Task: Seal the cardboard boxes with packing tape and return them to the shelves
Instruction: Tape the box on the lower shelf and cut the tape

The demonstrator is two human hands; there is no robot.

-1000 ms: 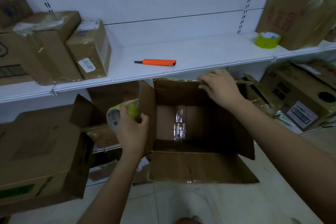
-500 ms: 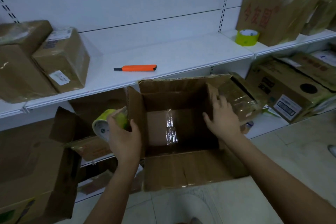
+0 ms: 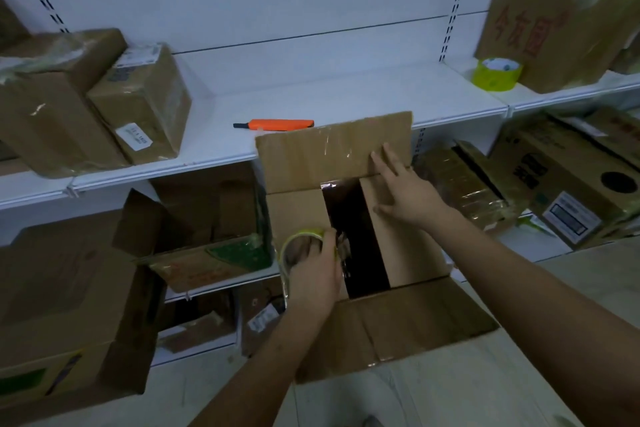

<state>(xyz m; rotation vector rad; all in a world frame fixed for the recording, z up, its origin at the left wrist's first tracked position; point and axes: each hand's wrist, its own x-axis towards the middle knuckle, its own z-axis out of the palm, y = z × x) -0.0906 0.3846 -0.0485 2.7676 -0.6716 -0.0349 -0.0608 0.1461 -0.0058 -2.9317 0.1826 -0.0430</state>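
The box [image 3: 363, 243] stood directly ahead of both hands, its open gap running away from the person between them, with the right hand [image 3: 403, 192] flat on the right flap and the left hand [image 3: 317, 270] gripping the tape roll [image 3: 294, 246] at the left flap.

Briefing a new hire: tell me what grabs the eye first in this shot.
The open cardboard box in the centre, with the right hand pressing its right flap and the left hand gripping a yellow tape roll at its left side. Behind it, an orange utility knife lies on the white shelf.
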